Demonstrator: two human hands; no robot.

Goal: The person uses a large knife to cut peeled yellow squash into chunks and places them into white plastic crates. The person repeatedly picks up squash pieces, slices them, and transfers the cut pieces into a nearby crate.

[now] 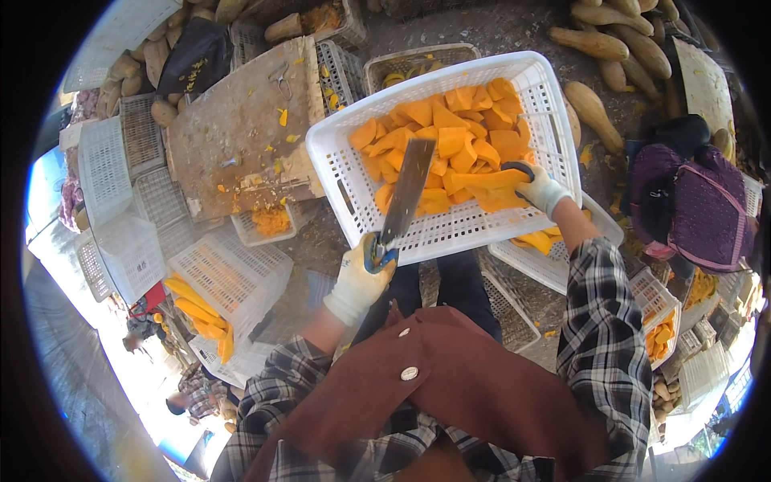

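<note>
In front of me is a white plastic basket [321, 153] with perforated walls, heaped with orange pumpkin chunks [450, 120]. My left hand [361, 277], in a pale work glove with dark, blue-edged fingers, is closed round the handle of a large knife. The knife's broad, stained blade [409, 185] points away from me over the basket's near side. At the basket's right side my gloved right hand [542, 189] grips a long pumpkin piece [490, 183], its dark fingertips over the piece's right end. The knife's handle is mostly hidden in the glove.
A worn wooden board [241, 128] with scraps lies left. White crates [233, 273] stack beside it. Whole tan squashes [594, 116] lie at the far right, near a person in purple clothing [699, 205]. Another white basket [546, 269] with orange pieces stands under the main basket's right side.
</note>
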